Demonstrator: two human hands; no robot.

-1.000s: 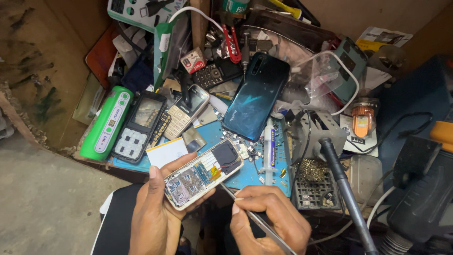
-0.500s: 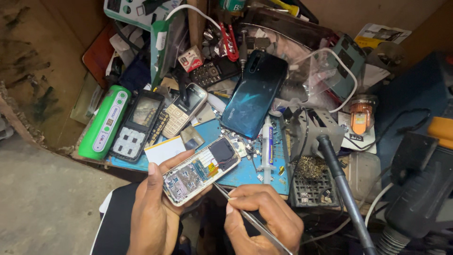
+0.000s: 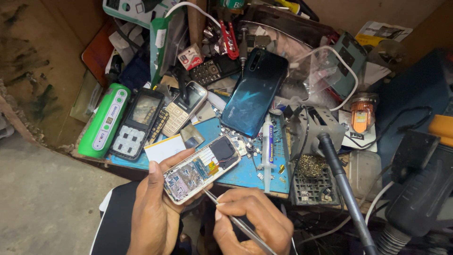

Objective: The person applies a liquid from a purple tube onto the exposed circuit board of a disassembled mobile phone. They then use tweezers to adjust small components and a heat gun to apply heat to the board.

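My left hand grips an opened keypad phone with its circuit board and dark screen part exposed, held tilted over the front edge of the blue work mat. My right hand is closed around thin metal tweezers. Their tip reaches the phone's lower edge near my left thumb side.
On the cluttered bench lie a teal smartphone, a gold keypad phone, a black phone frame, a green power bank, a flux syringe, a soldering iron stand with brass wool, and a hot-air handle.
Both hands with the opened phone and tweezers have shifted slightly; the tweezers tip has come up against the phone's lower edge. The bench items stay in place.
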